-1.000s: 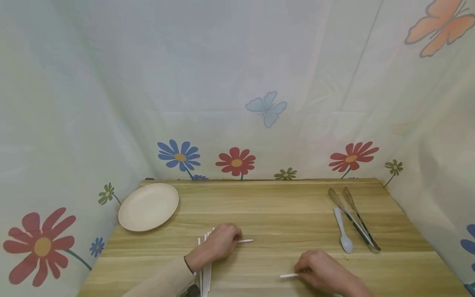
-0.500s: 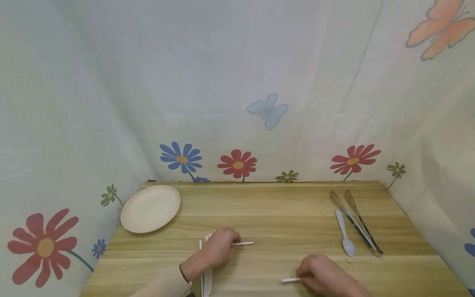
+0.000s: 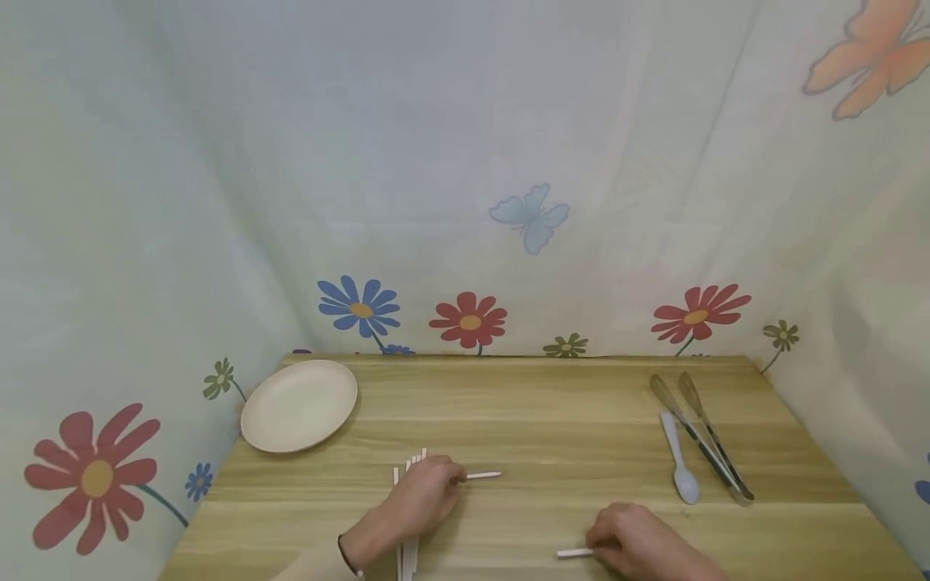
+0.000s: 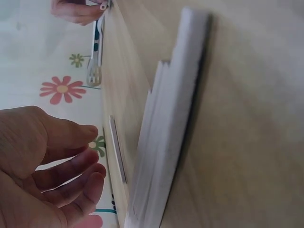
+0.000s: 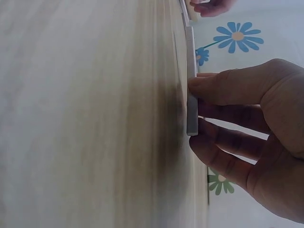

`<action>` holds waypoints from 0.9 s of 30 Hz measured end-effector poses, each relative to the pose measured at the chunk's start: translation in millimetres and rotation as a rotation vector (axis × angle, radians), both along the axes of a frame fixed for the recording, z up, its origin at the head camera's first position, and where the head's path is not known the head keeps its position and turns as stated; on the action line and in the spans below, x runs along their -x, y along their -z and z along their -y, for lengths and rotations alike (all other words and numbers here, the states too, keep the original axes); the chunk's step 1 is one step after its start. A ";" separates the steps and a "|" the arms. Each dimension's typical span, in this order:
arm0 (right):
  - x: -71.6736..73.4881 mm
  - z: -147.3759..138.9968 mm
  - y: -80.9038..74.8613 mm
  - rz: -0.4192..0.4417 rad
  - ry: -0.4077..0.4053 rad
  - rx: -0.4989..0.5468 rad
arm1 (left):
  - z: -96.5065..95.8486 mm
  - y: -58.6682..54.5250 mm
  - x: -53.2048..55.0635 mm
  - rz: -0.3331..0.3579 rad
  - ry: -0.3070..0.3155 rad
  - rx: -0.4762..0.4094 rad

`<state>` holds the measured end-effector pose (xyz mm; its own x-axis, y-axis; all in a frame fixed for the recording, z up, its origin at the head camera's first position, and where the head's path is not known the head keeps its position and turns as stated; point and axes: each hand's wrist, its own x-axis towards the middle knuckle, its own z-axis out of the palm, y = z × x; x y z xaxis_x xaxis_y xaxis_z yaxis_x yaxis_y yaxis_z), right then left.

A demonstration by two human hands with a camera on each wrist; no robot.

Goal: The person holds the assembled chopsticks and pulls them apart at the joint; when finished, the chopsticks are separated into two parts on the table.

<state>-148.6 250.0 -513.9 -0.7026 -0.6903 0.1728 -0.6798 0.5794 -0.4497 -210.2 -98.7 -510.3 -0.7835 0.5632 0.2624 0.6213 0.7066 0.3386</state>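
Note:
My left hand [image 3: 427, 494] hovers over a bundle of white sticks [image 3: 409, 557], partly hidden beneath it. In the left wrist view its fingers [image 4: 97, 187] are loosely bent and hold nothing. Beyond those fingertips a single short white stick [image 4: 118, 151] lies on the table; the head view shows this stick [image 3: 483, 475] just right of the hand. My right hand [image 3: 639, 542] pinches another short white stick [image 3: 574, 553] between thumb and fingers, its free end pointing left. In the right wrist view that stick [image 5: 191, 57] is close over the tabletop.
A cream plate [image 3: 299, 407] sits at the table's back left corner. To the right lie a pale blue spoon [image 3: 679, 464] and metal tongs [image 3: 701, 436]. Flower-printed curtain [image 3: 407, 266] walls in the wooden table [image 3: 523, 411] on three sides.
The left hand's fingers have drawn back left, off the single stick, which now lies free beside them. The right hand keeps its stick, nearly in place. The head view has shifted slightly.

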 end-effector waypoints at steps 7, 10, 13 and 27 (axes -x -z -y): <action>-1.0 -2.3 4.5 0.056 0.004 0.005 | 7.9 2.3 -12.5 -0.019 0.013 -0.030; -0.5 -3.5 7.2 0.006 -0.021 0.014 | 12.9 3.1 -18.7 -0.014 0.003 -0.062; -0.1 -4.5 8.7 -0.022 -0.038 0.017 | 17.4 2.6 -25.2 -0.016 0.000 -0.084; 0.3 -3.7 4.5 0.072 -0.005 -0.004 | 23.6 1.9 -39.2 0.018 -0.008 -0.095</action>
<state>-148.8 253.8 -518.4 -0.7100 -0.6941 0.1187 -0.6482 0.5784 -0.4953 -170.9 -122.3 -512.2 -0.7930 0.5301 0.3003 0.6090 0.6760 0.4149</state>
